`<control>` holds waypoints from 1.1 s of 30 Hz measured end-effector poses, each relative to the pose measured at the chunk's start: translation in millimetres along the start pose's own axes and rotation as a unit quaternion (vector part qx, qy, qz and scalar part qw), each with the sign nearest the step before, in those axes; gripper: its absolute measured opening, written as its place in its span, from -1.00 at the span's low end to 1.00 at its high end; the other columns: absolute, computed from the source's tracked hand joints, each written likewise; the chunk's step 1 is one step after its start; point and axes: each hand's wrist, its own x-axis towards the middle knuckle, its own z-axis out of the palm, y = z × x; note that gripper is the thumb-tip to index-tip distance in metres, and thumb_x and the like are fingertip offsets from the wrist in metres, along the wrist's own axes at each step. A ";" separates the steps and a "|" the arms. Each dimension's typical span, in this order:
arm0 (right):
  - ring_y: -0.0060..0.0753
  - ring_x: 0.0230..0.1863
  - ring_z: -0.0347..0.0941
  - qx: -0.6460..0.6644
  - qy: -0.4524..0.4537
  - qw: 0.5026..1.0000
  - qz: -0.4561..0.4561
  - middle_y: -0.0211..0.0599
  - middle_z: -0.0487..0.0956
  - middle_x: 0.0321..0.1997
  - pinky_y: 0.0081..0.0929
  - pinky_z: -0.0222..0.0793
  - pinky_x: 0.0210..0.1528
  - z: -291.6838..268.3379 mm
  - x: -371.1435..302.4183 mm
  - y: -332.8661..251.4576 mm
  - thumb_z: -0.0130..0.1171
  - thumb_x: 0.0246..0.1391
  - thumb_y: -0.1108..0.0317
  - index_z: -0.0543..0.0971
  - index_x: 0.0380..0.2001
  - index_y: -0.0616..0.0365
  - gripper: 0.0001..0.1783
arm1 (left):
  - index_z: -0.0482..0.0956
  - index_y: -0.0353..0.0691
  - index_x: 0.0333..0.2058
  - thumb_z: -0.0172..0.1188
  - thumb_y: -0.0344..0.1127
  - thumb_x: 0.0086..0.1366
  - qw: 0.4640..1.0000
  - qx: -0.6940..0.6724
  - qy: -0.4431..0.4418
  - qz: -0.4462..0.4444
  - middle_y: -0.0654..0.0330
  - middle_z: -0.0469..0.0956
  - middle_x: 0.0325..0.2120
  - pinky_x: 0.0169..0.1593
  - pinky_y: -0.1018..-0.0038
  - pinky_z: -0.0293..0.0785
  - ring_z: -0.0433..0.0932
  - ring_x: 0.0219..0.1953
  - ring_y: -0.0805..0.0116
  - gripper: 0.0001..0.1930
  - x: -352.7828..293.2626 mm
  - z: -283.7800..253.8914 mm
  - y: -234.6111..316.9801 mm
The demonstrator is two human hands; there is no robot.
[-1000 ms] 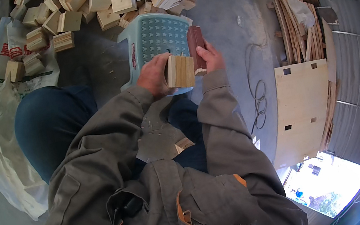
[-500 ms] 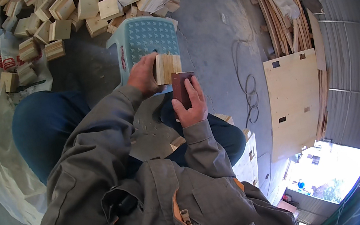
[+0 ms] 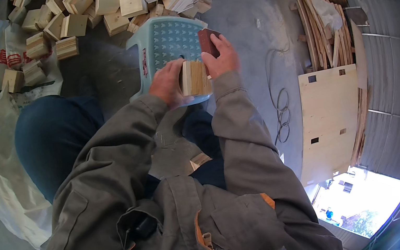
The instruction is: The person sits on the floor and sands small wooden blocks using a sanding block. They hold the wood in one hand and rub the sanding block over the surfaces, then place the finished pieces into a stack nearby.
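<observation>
A pale plywood block [image 3: 196, 78], its layered edges showing, rests at the near end of a light blue plastic stool [image 3: 166, 34]. My left hand [image 3: 167, 85] is closed around the block's left side. In my right hand [image 3: 222, 58] is a reddish-brown sanding block [image 3: 208, 43], gripped between thumb and fingers. The sanding block is over the stool's right edge, beyond the plywood block's far right corner. The face of the sanding block turned toward the plywood is partly hidden by my hand.
Many similar wooden blocks [image 3: 107, 2] lie heaped beyond the stool. A white plastic sack [image 3: 5, 179] spreads on the floor at left, with a few blocks on it. To the right are a coiled cable [image 3: 281, 106], a plywood sheet [image 3: 333, 113] and stacked boards [image 3: 322, 30].
My right hand has pushed the sanding block away from me and slightly right, along the plywood block's right side. My left hand still holds the plywood block; the whole view has shifted slightly.
</observation>
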 end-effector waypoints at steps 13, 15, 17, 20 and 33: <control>0.18 0.32 0.43 -0.039 0.038 0.993 -0.103 0.10 0.27 0.60 0.02 0.32 0.34 -14.4 -175.9 -49.1 0.45 0.02 0.24 0.48 0.43 0.02 -0.15 | 0.34 -0.15 0.33 0.63 -0.12 -0.01 0.998 0.001 0.022 0.052 -0.03 0.50 0.20 0.33 0.07 0.39 0.47 0.30 -0.11 -0.06 4.2 24.2 -41.5; 0.19 0.30 0.44 -0.045 0.036 0.993 -0.102 0.12 0.27 0.59 0.01 0.32 0.34 -16.9 -183.2 -50.1 0.46 0.02 0.24 0.48 0.43 0.04 -0.15 | 0.35 -0.16 0.33 0.62 -0.12 0.01 0.998 -0.012 0.023 0.053 -0.04 0.50 0.21 0.33 0.07 0.39 0.47 0.30 -0.12 -0.08 4.7 24.2 -35.2; 0.16 0.31 0.44 -0.046 0.032 0.995 -0.086 0.05 0.30 0.59 0.01 0.32 0.34 -19.1 -177.3 -57.5 0.45 0.02 0.26 0.51 0.41 0.00 -0.18 | 0.36 -0.16 0.33 0.62 -0.12 0.01 0.998 -0.013 0.027 0.056 -0.04 0.50 0.22 0.33 0.07 0.39 0.47 0.31 -0.12 -0.08 3.3 23.3 -37.1; 0.14 0.39 0.41 -0.051 0.030 0.995 -0.084 0.00 0.35 0.56 0.03 0.30 0.39 -16.3 -155.6 -61.9 0.45 0.02 0.28 0.54 0.37 0.03 -0.22 | 0.37 -0.17 0.32 0.62 -0.12 0.02 0.998 -0.029 0.021 0.046 -0.05 0.50 0.23 0.34 0.06 0.38 0.47 0.31 -0.12 -0.09 4.6 24.1 -44.5; 0.08 0.37 0.43 -0.078 0.007 0.997 0.013 -0.22 0.37 0.57 -0.08 0.35 0.43 5.8 -32.4 -60.6 0.41 0.05 0.12 0.56 0.39 -0.15 -0.23 | 0.25 -0.11 0.40 0.72 -0.12 -0.13 1.000 0.007 0.000 0.008 -0.01 0.44 0.29 0.39 0.06 0.34 0.42 0.36 -0.09 0.13 7.4 21.6 -26.4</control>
